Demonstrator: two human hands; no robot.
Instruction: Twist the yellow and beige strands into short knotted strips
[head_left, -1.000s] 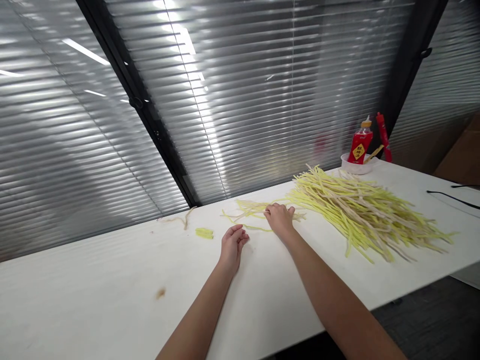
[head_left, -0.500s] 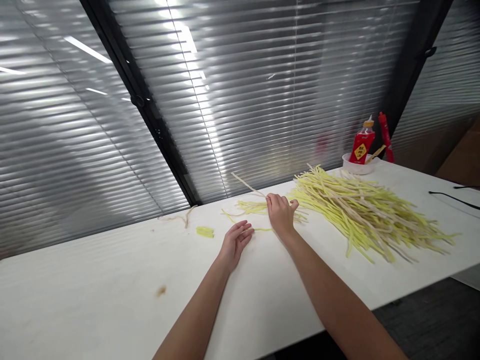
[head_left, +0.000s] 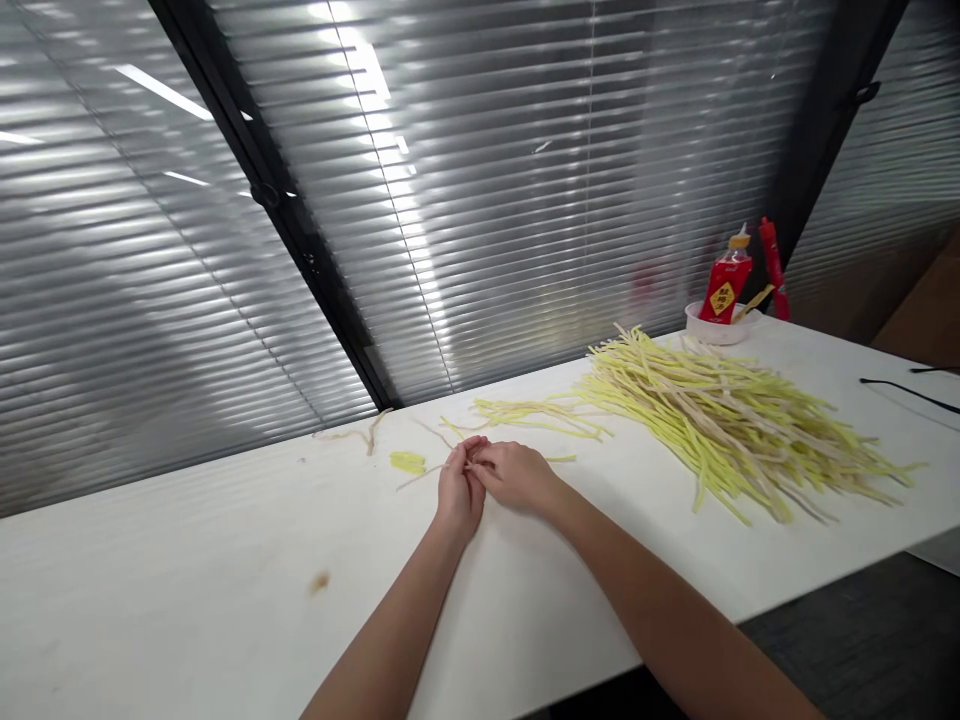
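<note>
My left hand (head_left: 461, 492) and my right hand (head_left: 514, 474) meet above the white table (head_left: 225, 590). Between their fingertips is a thin beige pipe cleaner (head_left: 420, 478), one end of which sticks out to the left. The fingers of both hands are closed around it, though their exact grip is partly hidden. A yellow pipe cleaner (head_left: 562, 459) shows beyond my right hand. Left of my hands lies a short folded yellow bundle (head_left: 407, 462). Several loose yellow and beige pipe cleaners (head_left: 536, 412) are spread just behind them.
A large pile of yellow and beige pipe cleaners (head_left: 720, 430) covers the right side. Behind it stand a white bowl (head_left: 716, 331) with a red bottle (head_left: 727, 285), and a red tube (head_left: 774, 268). Beige scraps (head_left: 371, 435) lie by the blinds (head_left: 487, 200). A dark cable (head_left: 911, 393) is at right.
My right hand has moved left and down, bringing the beige pipe cleaner to my left hand. The left fingers have curled in, and the two hands now touch.
</note>
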